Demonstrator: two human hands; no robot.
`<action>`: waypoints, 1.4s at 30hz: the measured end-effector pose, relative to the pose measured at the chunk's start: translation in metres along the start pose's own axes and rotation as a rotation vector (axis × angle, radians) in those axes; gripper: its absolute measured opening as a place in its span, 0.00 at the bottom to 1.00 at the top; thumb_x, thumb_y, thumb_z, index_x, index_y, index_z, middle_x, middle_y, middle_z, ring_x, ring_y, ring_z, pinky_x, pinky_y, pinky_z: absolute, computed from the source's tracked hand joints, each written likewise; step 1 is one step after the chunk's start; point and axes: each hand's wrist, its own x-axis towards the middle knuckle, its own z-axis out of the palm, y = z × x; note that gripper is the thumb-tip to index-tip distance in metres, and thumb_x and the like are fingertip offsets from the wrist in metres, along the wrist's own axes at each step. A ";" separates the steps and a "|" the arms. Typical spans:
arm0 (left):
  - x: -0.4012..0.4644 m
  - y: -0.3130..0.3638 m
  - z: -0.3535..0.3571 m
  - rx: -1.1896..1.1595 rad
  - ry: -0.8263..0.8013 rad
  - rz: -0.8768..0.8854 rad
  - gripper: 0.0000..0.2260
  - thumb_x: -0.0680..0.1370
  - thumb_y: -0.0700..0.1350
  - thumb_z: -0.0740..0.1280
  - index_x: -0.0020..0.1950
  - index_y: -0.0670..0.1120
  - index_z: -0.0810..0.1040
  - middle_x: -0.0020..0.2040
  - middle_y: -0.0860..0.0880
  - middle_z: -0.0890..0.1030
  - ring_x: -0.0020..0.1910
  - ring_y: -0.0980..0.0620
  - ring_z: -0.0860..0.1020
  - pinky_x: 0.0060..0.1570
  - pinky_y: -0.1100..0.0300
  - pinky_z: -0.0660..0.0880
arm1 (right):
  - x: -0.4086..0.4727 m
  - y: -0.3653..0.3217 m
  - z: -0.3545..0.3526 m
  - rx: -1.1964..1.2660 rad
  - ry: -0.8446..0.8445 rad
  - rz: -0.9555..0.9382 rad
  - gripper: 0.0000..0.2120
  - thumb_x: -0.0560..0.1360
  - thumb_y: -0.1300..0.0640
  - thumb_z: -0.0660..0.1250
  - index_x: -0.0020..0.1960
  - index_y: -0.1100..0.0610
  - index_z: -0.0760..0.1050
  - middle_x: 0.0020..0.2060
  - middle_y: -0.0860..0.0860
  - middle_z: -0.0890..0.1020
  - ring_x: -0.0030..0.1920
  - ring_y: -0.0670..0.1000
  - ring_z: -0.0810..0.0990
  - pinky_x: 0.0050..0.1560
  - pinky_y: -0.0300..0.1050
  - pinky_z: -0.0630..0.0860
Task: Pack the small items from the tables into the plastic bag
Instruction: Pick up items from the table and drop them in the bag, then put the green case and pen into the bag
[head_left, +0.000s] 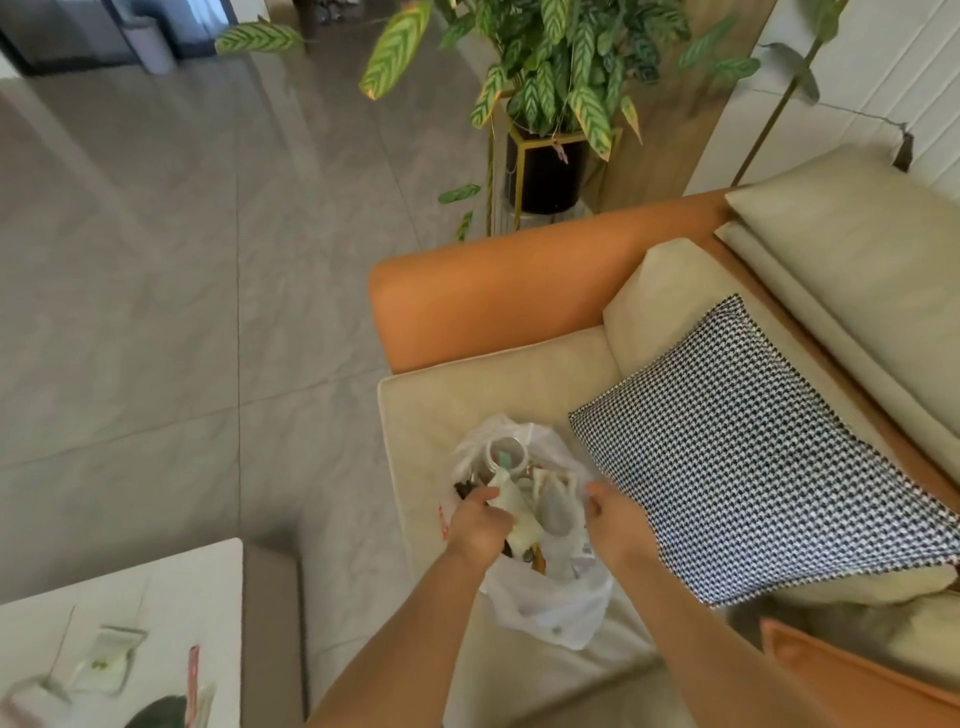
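Observation:
A white plastic bag (545, 608) lies open on the cream sofa seat (447, 405). Inside it I see a white cup-like container (506, 453), a grey pouch (558, 512) and several small items. My left hand (478, 525) is at the bag's left rim, its fingers curled round a pale packet (511, 506) in the bag's mouth. My right hand (613, 519) grips the bag's right rim. On the white table (171, 587) at the lower left lie a small green-and-white packet (106, 657) and a thin pink item (193, 675).
A black-and-white patterned cushion (753, 447) lies right of the bag. The orange sofa arm (493, 296) rises behind it. A potted plant (550, 130) stands beyond on the grey tiled floor (182, 260). A dark round object (156, 714) sits at the table's near edge.

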 end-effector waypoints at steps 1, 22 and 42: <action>0.000 -0.001 0.001 0.000 -0.009 -0.001 0.19 0.75 0.34 0.62 0.66 0.42 0.71 0.48 0.42 0.76 0.45 0.47 0.74 0.46 0.56 0.72 | 0.000 0.000 0.003 0.000 -0.022 0.002 0.14 0.80 0.59 0.52 0.59 0.50 0.71 0.48 0.54 0.82 0.46 0.53 0.80 0.46 0.46 0.78; -0.076 -0.098 -0.160 0.227 0.231 0.025 0.13 0.76 0.42 0.66 0.60 0.42 0.77 0.49 0.46 0.78 0.49 0.51 0.77 0.51 0.65 0.71 | -0.083 -0.127 0.103 -0.181 -0.298 -0.279 0.08 0.78 0.57 0.57 0.47 0.54 0.75 0.46 0.52 0.80 0.48 0.54 0.78 0.45 0.43 0.72; -0.204 -0.381 -0.372 -0.089 0.472 -0.313 0.09 0.76 0.53 0.66 0.54 0.51 0.75 0.60 0.49 0.77 0.54 0.51 0.77 0.56 0.61 0.74 | -0.301 -0.313 0.327 -0.485 -0.642 -0.727 0.13 0.76 0.48 0.60 0.57 0.52 0.75 0.56 0.48 0.80 0.58 0.51 0.78 0.49 0.40 0.71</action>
